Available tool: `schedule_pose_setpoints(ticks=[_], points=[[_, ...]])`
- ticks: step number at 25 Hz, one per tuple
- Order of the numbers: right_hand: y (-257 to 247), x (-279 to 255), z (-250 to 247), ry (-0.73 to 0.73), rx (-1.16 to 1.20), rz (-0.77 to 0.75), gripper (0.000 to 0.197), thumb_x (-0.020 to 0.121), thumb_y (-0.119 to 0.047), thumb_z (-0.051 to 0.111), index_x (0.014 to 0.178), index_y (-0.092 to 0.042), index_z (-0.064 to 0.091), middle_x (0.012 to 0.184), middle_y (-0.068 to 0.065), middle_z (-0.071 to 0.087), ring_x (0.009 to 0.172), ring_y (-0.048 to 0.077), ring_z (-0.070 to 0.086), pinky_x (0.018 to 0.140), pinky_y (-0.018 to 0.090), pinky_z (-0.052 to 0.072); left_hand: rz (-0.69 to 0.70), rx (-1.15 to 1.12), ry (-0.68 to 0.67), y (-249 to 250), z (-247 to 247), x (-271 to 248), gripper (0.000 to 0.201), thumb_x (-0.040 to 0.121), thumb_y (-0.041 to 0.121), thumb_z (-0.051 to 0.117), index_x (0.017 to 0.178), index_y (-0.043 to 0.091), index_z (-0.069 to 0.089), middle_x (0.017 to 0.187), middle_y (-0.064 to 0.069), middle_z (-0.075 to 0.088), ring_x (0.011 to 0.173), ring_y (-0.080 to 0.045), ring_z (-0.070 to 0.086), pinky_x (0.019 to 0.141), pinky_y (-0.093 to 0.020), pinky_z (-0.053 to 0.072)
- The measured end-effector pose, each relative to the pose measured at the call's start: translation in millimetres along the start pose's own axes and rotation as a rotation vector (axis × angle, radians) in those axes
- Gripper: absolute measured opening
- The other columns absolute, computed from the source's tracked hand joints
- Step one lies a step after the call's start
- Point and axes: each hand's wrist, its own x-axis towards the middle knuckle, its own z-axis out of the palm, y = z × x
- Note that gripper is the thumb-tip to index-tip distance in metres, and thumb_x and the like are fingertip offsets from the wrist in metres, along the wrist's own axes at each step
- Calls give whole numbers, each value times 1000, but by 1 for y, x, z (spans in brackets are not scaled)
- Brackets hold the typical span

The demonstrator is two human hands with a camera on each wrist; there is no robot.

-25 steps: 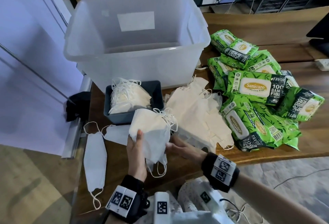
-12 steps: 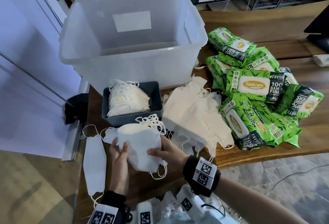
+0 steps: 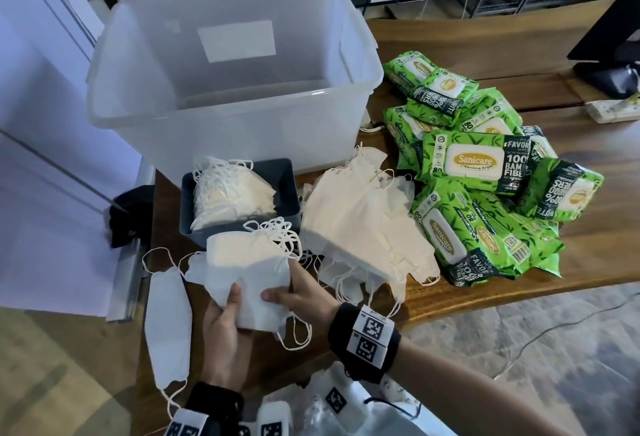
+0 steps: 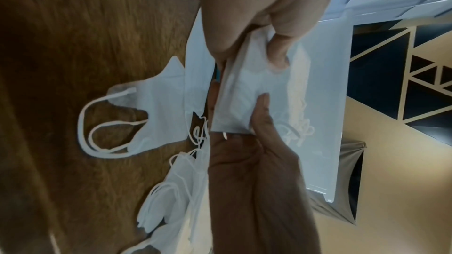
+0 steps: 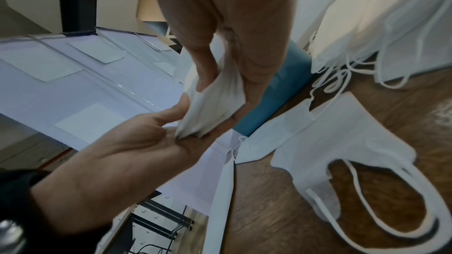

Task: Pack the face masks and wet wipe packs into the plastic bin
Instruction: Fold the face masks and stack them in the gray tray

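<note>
Both hands hold a stack of white face masks [image 3: 247,262] just above the table's near edge. My left hand [image 3: 225,328] grips the stack's lower corner, thumb on top [image 4: 261,107]. My right hand [image 3: 294,291] pinches the stack's right side [image 5: 215,92]. The clear plastic bin [image 3: 332,96] stands behind, with nothing visible in it. A small dark tray [image 3: 287,189] in front of it holds more masks. A large loose pile of masks [image 3: 363,224] lies to the right, and beyond it a heap of green wet wipe packs [image 3: 485,172].
Single masks lie on the wooden table at the left, one long one [image 3: 168,328] near the edge and one [image 5: 342,142] under the held stack. A monitor base [image 3: 616,78] and a power strip [image 3: 616,108] sit at the far right. White wall panels stand left of the table.
The held mask stack has come down and toward me, from in front of the dark tray to near the table edge. My right hand shifted from under the stack to its right side.
</note>
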Motion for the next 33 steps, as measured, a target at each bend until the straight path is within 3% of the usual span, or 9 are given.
schedule_pose_setpoints(ticks=[4, 8, 11, 14, 19, 23, 25, 28, 33], points=[[-8, -6, 11, -43, -120, 7, 51, 88, -14, 62, 130, -7, 35, 124, 12, 56, 109, 22, 57, 95, 40, 49, 39, 9, 36, 3, -7, 6, 25, 94, 19, 51, 118, 13, 57, 102, -4, 69, 94, -25, 63, 57, -29, 59], [-13, -16, -37, 39, -798, -117, 37, 95, -22, 50, 129, -10, 42, 127, 11, 54, 116, 24, 52, 99, 36, 45, 75, -67, 133, 13, -46, 9, 19, 93, 20, 54, 110, 17, 61, 99, 5, 70, 96, -19, 63, 65, -32, 60], [2, -25, -96, 298, -1366, -60, 70, 88, -11, 52, 147, -11, 13, 155, 16, 13, 144, 31, 8, 118, 41, 11, 124, -166, 183, 22, -76, 5, 30, 95, 16, 49, 125, 17, 55, 113, 4, 64, 83, -6, 68, 67, -28, 58], [15, -18, -123, 247, -1577, 165, 96, 85, -22, 55, 146, -13, -19, 154, 20, -18, 139, 39, -22, 115, 55, -7, 134, -217, 207, 21, -84, 0, 34, 95, 15, 49, 129, 13, 53, 124, 2, 59, 80, -3, 69, 65, -27, 58], [7, 11, -140, 293, -1663, 231, 103, 84, -26, 61, 145, -15, -22, 154, 22, -8, 139, 49, -2, 109, 65, 10, 122, -257, 176, 16, -77, -2, 44, 94, 17, 50, 138, 13, 46, 116, 3, 64, 94, -10, 65, 73, -29, 56], [-6, 22, -149, 354, -1752, 72, 65, 92, -9, 41, 147, -16, 7, 144, 23, 27, 122, 43, 42, 90, 52, 47, 144, -264, 210, 14, -78, -1, 44, 94, 15, 51, 137, 11, 47, 130, -4, 59, 85, -6, 69, 74, -29, 57], [-20, 21, -159, 380, -1691, -67, 55, 90, -4, 40, 142, -15, 25, 132, 17, 46, 104, 35, 58, 73, 43, 52, 133, -261, 222, 14, -80, 0, 44, 93, 15, 52, 137, 11, 47, 125, -2, 61, 85, -7, 69, 67, -27, 59], [-57, 8, -175, 525, -1333, -153, 47, 88, -4, 52, 132, -18, 44, 113, 12, 65, 86, 25, 66, 71, 32, 53, 135, -211, 244, 16, -84, 1, 39, 95, 17, 50, 133, 9, 50, 111, 4, 65, 91, -12, 65, 63, -26, 59], [-111, -37, -193, 634, -447, -106, 28, 83, -6, 66, 110, -3, 60, 90, 10, 68, 74, 18, 66, 68, 22, 51, 88, -172, 283, 12, -87, 5, 17, 99, 18, 45, 100, 18, 61, 73, 21, 72, 65, 2, 68, 55, -16, 56]])
